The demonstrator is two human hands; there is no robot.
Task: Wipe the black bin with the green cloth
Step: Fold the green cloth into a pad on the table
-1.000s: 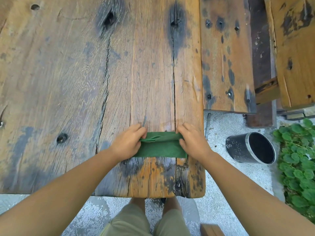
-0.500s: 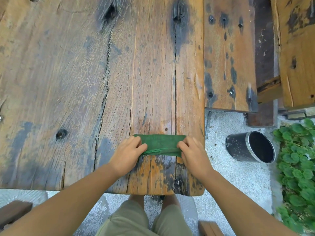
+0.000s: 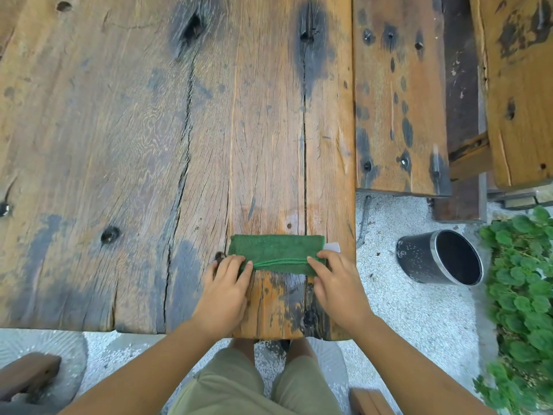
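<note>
Fingers [image 3: 232, 265] of left hand [image 3: 223, 292] and right hand [image 3: 338, 290] lie flat on the green cloth [image 3: 278, 250] — black bin [image 3: 425, 259] off on the gravel [image 3: 404, 313].

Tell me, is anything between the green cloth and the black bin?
Nothing I can see. The cloth lies on the table, left hand and right hand resting on its ends. The bin sits on the gravel to the right, past the table's edge.

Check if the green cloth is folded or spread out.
Folded: the green cloth is a narrow strip on the table, a hemmed edge running across its top layer.
</note>
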